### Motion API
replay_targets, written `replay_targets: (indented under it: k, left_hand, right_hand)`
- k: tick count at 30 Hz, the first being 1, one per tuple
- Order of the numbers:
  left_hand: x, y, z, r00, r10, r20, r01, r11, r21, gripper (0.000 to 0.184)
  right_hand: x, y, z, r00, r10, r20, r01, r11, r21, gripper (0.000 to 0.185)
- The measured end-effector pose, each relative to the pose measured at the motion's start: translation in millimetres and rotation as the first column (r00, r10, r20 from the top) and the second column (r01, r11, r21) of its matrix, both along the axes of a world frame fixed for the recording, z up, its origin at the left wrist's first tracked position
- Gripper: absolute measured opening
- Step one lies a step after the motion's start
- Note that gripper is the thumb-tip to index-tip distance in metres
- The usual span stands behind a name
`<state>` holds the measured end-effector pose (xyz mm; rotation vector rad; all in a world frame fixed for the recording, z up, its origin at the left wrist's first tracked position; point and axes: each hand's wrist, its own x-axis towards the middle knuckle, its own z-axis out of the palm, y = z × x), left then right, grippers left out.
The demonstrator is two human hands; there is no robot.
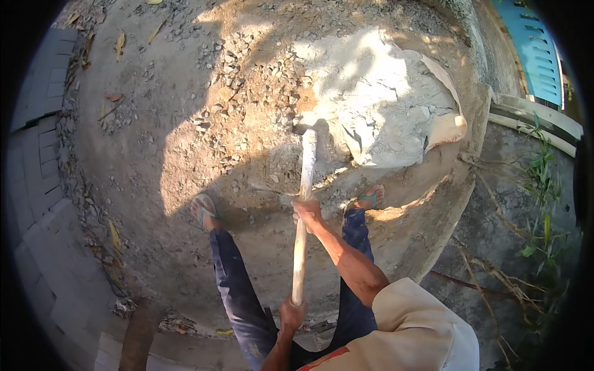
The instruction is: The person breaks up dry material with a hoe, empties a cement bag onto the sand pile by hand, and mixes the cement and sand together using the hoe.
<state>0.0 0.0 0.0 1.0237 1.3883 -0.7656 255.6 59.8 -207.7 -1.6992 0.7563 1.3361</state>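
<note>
Gripping a wooden handle (299, 260) mid-frame, right hand (307, 213) wrapped round it, left hand (292, 314) closed lower down, loose gravel (247, 93) upper centre.

open room left of the right hand (307, 214), over bare ground (260, 238) up to the left foot (205, 211). to its right, tight: right foot (371, 196) and trouser leg (357, 232) in the way. ahead-right blocked by the powder heap (377, 102), near the handle (306, 166) top. ahead-left passable above low loose stones (232, 102). far right: pipes (535, 123), branches (489, 272).
</note>
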Motion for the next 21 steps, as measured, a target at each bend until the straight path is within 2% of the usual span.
replay_targets:
  k: [2, 3, 4, 6, 7, 9, 10, 11, 12, 13, 14, 15, 16, 17, 19, 21]
  left_hand:
    - [-14, -19, -10, 0.994, -0.105, 0.018, 0.103, 0.988, 0.114, 0.036]
    - [-24, -53, 23, 0.994, -0.107, 0.024, 0.108, 0.994, -0.012, 0.036]
    - [-18, -49, -2, 0.990, -0.127, 0.060, 0.123, 0.991, 0.056, 0.033]
    - [-18, -32, -16, 0.987, -0.153, 0.043, 0.146, 0.980, 0.134, 0.031]
    - [0, -24, -29, 0.981, -0.175, 0.081, 0.157, 0.969, 0.192, 0.030]
    - [67, 11, -48, 0.956, -0.242, 0.166, 0.195, 0.947, 0.254, 0.028]
    - [112, 37, -53, 0.949, -0.212, 0.232, 0.133, 0.940, 0.315, 0.027]
    - [155, 64, -62, 0.932, -0.200, 0.301, 0.107, 0.948, 0.298, 0.029]
    - [196, 90, -72, 0.912, -0.246, 0.329, 0.127, 0.931, 0.342, 0.032]
    - [235, 116, -79, 0.909, -0.243, 0.339, 0.124, 0.934, 0.335, 0.037]
    - [269, 141, -85, 0.898, -0.218, 0.382, 0.080, 0.935, 0.347, 0.039]
    - [291, 157, -92, 0.883, -0.196, 0.426, 0.035, 0.933, 0.357, 0.041]
    - [299, 161, -101, 0.885, -0.195, 0.423, 0.033, 0.932, 0.361, 0.041]
    - [306, 164, -109, 0.892, -0.189, 0.410, 0.042, 0.940, 0.340, 0.041]
    - [299, 167, -114, 0.898, -0.196, 0.394, 0.063, 0.944, 0.324, 0.040]
    - [261, 148, -93, 0.939, 0.010, 0.344, -0.067, 0.986, 0.154, 0.043]
  right_hand:
    - [-1, -3, 24, 0.996, -0.088, -0.014, 0.089, 0.993, 0.083, 0.019]
    - [-5, -57, 55, 0.995, -0.094, -0.010, 0.094, 0.995, -0.043, 0.019]
    - [12, -40, 57, 0.994, -0.102, 0.030, 0.102, 0.995, 0.008, 0.019]
    - [23, -3, 77, 0.992, -0.124, 0.026, 0.122, 0.990, 0.072, 0.019]
    - [45, 11, 83, 0.991, -0.127, 0.039, 0.124, 0.989, 0.077, 0.019]
    - [128, 53, 110, 0.978, -0.121, 0.171, 0.085, 0.976, 0.201, 0.018]
    - [170, 75, 125, 0.964, -0.126, 0.234, 0.063, 0.963, 0.261, 0.018]
    - [210, 96, 128, 0.922, -0.178, 0.343, 0.057, 0.941, 0.335, 0.018]
    - [257, 129, 124, 0.900, -0.149, 0.409, 0.052, 0.970, 0.238, 0.019]
    - [292, 147, 128, 0.870, -0.147, 0.471, -0.005, 0.952, 0.307, 0.017]
    - [330, 169, 116, 0.861, -0.118, 0.495, -0.029, 0.960, 0.280, 0.012]
    - [359, 190, 106, 0.833, -0.038, 0.551, -0.076, 0.980, 0.183, 0.011]
    - [381, 192, 79, 0.826, -0.101, 0.554, -0.104, 0.940, 0.325, 0.011]
    - [380, 189, 59, 0.826, -0.103, 0.555, -0.104, 0.939, 0.329, 0.011]
    - [366, 187, 30, 0.864, 0.044, 0.501, -0.146, 0.975, 0.167, 0.011]
    - [332, 176, 13, 0.854, 0.113, 0.508, -0.222, 0.962, 0.158, 0.014]
